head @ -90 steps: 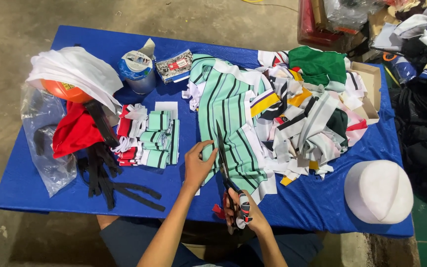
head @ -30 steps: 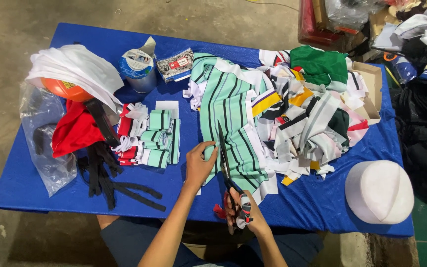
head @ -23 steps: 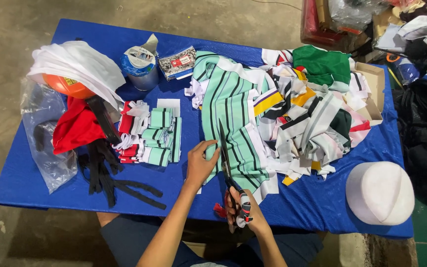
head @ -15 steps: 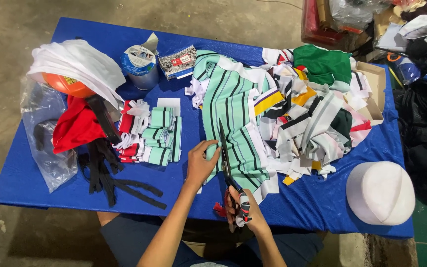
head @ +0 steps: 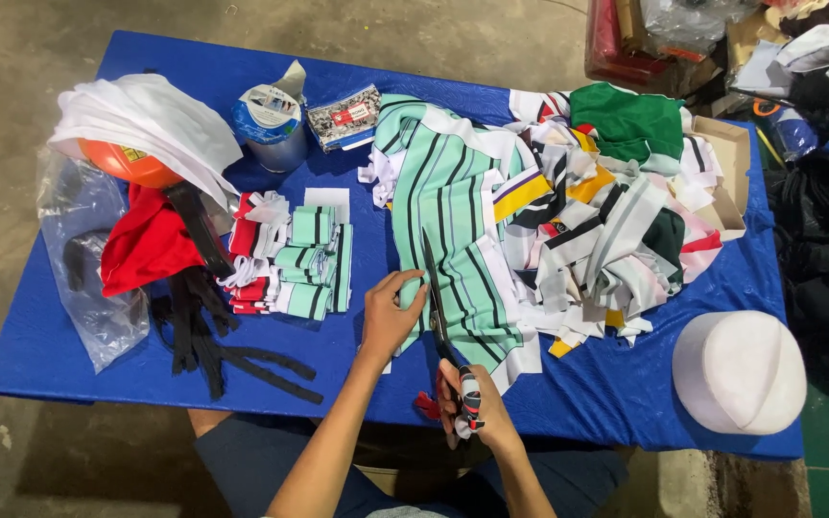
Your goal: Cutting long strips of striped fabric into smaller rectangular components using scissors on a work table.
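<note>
Head view, frame centre: right hand [head: 477, 408] clenches long dark-bladed scissors [head: 441, 312] in mint-green striped fabric [head: 453, 240]; left hand [head: 390, 312] pinches its edge beside the blades, so a slip could nick fingers.

There is only one camera, and it sits on the person's head and looks almost straight down at the blue tabletop [head: 568, 403] from fairly high up. The whole tabletop fits in the picture, with the grey floor [head: 11, 58] around it, and the person's near edge is at the bottom. The two hands come up from the bottom middle, quite close to the camera.
</note>
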